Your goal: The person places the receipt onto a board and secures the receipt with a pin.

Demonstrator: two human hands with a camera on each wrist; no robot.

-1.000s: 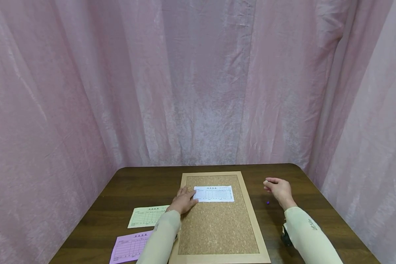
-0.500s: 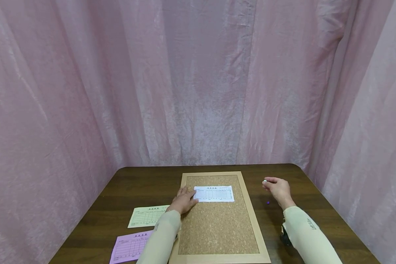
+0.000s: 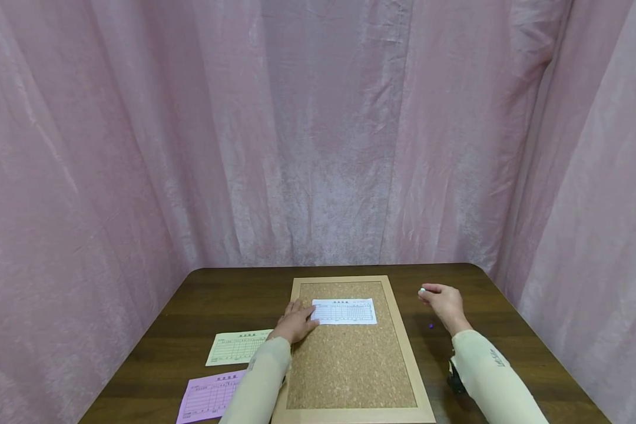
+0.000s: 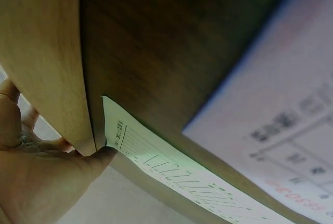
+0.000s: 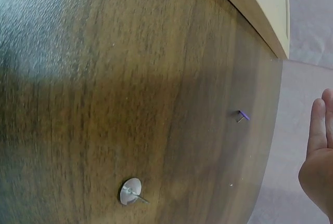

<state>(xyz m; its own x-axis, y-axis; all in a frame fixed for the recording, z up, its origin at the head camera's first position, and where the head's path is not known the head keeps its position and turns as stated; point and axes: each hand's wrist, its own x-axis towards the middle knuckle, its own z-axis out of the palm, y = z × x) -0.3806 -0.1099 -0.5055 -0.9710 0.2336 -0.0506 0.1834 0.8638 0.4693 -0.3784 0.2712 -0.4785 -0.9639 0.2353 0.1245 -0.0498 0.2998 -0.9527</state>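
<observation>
The white sheet (image 3: 344,312) is placed on the upper part of the cork board (image 3: 350,368) and is steadied at its left edge by the left hand (image 3: 291,324), whose fingers are extended and not closed around anything. A small pale object (image 3: 422,290), probably a thumbtack, is pinched between thumb and fingertips of the right hand (image 3: 446,303), above the table (image 3: 233,294) and apart from the board. For good results, the sheet should be pressed flat, and the pale object should be turned point downward before being brought near the paper. The point should be directed well away from the left fingertips, and pressure should be applied straight down near a corner. The purple tack (image 5: 243,115) and the silver tack (image 5: 131,190) lie with their points exposed, so the table should be approached with care. Orientation of the pinched object cannot be made out; in the right wrist view it is not shown, and the hand is cut off. The green sheet (image 3: 235,348) and the purple sheet (image 3: 209,397) are partly covered by the left sleeve (image 3: 259,383). Fine print is illegible.
</observation>
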